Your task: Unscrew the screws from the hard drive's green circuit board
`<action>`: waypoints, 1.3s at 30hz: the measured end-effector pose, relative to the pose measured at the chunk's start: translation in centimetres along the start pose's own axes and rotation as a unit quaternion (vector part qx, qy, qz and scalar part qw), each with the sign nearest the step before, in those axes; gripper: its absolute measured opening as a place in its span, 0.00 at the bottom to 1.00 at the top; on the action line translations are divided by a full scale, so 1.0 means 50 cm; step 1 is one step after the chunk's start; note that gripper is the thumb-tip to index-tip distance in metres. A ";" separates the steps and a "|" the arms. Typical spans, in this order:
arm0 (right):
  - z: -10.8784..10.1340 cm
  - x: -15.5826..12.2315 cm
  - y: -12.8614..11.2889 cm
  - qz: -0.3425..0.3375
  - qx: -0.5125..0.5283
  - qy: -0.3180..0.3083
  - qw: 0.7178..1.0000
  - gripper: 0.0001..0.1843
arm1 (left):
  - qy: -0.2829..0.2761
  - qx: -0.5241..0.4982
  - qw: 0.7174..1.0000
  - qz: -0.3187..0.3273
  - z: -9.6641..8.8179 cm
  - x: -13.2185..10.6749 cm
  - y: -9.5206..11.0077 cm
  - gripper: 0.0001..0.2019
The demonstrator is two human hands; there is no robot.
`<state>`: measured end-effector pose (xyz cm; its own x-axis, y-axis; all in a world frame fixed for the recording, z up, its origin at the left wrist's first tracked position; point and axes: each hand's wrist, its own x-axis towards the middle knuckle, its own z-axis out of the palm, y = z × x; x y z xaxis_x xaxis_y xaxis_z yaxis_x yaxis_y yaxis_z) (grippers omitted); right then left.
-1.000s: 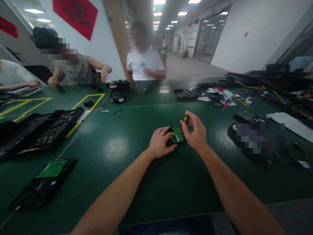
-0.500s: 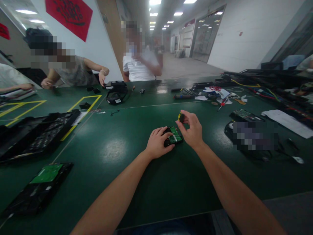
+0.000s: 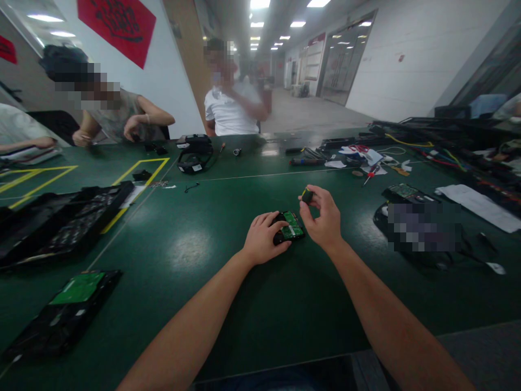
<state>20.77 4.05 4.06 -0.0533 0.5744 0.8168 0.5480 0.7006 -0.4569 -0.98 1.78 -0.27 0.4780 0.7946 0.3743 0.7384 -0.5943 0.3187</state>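
Note:
A small black device with a green circuit board (image 3: 290,228) lies on the green table (image 3: 203,250) straight ahead. My left hand (image 3: 262,237) rests on its left side, fingers curled over it and holding it down. My right hand (image 3: 323,217) hovers just right of the board, its fingers pinched round the black and yellow handle of a small screwdriver (image 3: 306,195) held upright over the board. The tool's tip is hidden behind my fingers.
A dismantled black laptop shell (image 3: 61,222) and a drive with a green board (image 3: 69,304) lie at the left. Tools and cables (image 3: 350,155) clutter the far right, with another opened device (image 3: 407,191). Two people (image 3: 232,108) sit across the table; a headset (image 3: 194,157) lies before them.
My right hand has turned slightly with the screwdriver over the board; my left hand has stayed put. Across the table, one person raised a hand to the face and another lowered an arm.

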 end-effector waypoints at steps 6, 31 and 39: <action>-0.003 -0.006 -0.009 -0.013 -0.041 0.025 0.999 0.24 | -0.003 0.000 1.000 0.001 0.000 0.000 0.001 0.28; -0.013 -0.014 -0.013 -0.011 -0.069 0.023 0.997 0.23 | 0.010 -0.011 1.000 -0.014 -0.002 0.003 0.004 0.18; -0.010 -0.015 -0.015 -0.014 -0.045 0.044 0.998 0.22 | 0.010 -0.009 1.000 -0.016 -0.002 0.004 0.006 0.18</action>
<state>20.83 2.87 3.97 0.0030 0.5132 0.8583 0.6203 0.6722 -0.4041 -0.70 1.76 0.01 0.4449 0.8103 0.3814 0.7445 -0.5713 0.3455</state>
